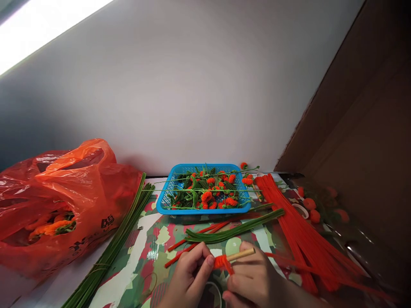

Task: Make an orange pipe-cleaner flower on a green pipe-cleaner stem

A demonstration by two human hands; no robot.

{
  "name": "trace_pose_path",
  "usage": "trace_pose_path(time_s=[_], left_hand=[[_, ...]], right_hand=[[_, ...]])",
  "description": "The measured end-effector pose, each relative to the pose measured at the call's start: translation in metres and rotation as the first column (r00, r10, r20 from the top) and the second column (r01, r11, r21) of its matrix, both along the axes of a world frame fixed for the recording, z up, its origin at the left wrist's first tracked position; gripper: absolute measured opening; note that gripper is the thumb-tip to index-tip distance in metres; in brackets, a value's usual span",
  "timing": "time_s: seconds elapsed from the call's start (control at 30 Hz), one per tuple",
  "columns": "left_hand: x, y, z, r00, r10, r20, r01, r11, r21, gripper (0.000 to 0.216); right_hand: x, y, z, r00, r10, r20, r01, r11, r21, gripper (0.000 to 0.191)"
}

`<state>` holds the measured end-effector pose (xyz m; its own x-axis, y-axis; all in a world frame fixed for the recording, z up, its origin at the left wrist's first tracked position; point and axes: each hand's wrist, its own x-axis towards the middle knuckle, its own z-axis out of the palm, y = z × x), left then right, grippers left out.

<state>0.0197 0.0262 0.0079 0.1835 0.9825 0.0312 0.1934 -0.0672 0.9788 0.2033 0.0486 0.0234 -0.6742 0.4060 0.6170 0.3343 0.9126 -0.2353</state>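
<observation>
My left hand (192, 273) pinches the left end of a small coil of orange-red pipe cleaner (221, 262) between thumb and forefinger. The coil is wound around a thin wooden stick (241, 254), whose bare end sticks out to the right. My right hand (252, 273) is closed on the loose length of the same pipe cleaner, close beside the coil. Its tail trails off to the right. Just beyond my hands lie a bunch of green pipe cleaners (237, 227) and a few red ones (180, 244).
A blue basket (202, 211) holds orange pipe-cleaner pieces and green stems. At left stand a red plastic bag (96, 188) and a long green pipe-cleaner bundle (112, 252). A large red bundle (298, 231) spreads at right, beside a cardboard panel (349, 124). A patterned cover (163, 235) lies underneath.
</observation>
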Motion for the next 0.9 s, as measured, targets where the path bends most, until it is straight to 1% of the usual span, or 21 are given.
trace_pose_path(time_s=[0.13, 0.23, 0.5, 0.67, 0.8, 0.9], left_hand=[[-0.001, -0.001, 0.002, 0.996, 0.009, -0.084, -0.002, 0.997, 0.083, 0.04], [-0.001, -0.001, 0.004, 0.991, 0.008, -0.134, 0.008, 0.993, 0.119, 0.039], [-0.005, 0.0, 0.002, 0.973, -0.052, -0.224, 0.079, 0.99, 0.114, 0.041], [-0.005, 0.0, -0.001, 0.973, -0.093, -0.213, 0.119, 0.987, 0.112, 0.041], [-0.004, 0.001, -0.008, 0.971, -0.128, -0.201, 0.15, 0.984, 0.097, 0.04], [-0.002, 0.001, -0.011, 0.962, -0.162, -0.222, 0.186, 0.978, 0.092, 0.039]], right_hand=[[0.003, 0.001, 0.005, 1.0, 0.007, 0.029, -0.006, 0.999, -0.039, 0.036], [0.005, 0.003, 0.008, 0.999, 0.009, 0.052, -0.006, 0.999, -0.052, 0.036], [0.007, 0.008, 0.009, 0.993, 0.037, 0.115, -0.035, 0.999, -0.022, 0.033], [0.006, 0.008, 0.004, 0.992, 0.059, 0.115, -0.054, 0.997, -0.048, 0.033], [0.006, 0.009, -0.006, 0.977, 0.095, 0.192, -0.086, 0.995, -0.057, 0.031], [0.005, 0.009, -0.013, 0.961, 0.126, 0.248, -0.105, 0.99, -0.094, 0.031]])
